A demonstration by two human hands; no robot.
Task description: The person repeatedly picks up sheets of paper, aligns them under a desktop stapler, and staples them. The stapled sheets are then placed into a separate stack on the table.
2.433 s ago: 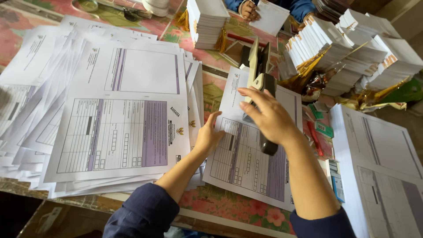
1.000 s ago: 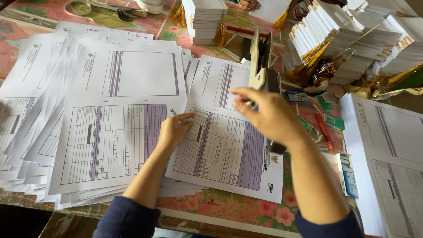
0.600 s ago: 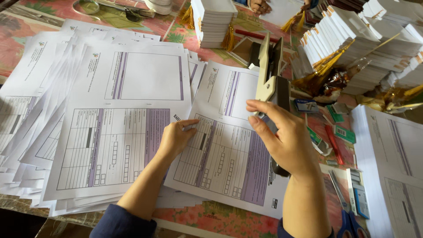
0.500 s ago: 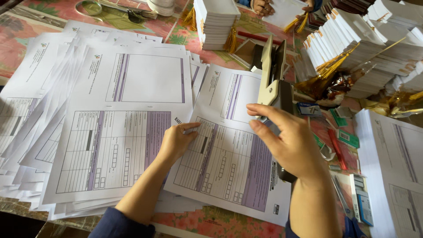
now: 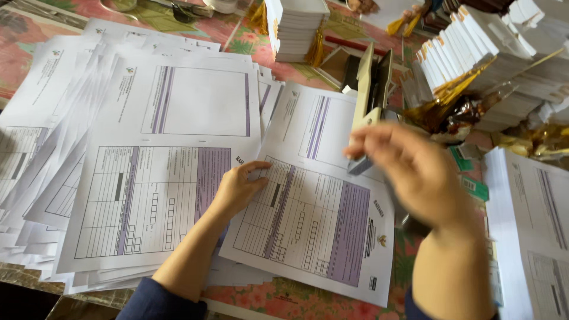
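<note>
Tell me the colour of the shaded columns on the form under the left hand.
Purple, on white paper, seen in the head view on the form under the left hand.

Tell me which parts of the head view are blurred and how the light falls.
Head view: the right hand is smeared by motion blur; the left hand and the printed form under it stay sharp; soft, even light, faint shadows, no glare on the paper.

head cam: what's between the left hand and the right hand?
Only the printed form that the left hand presses on; its purple-banded table fills the gap up to the blurred right hand, in the head view.
</note>
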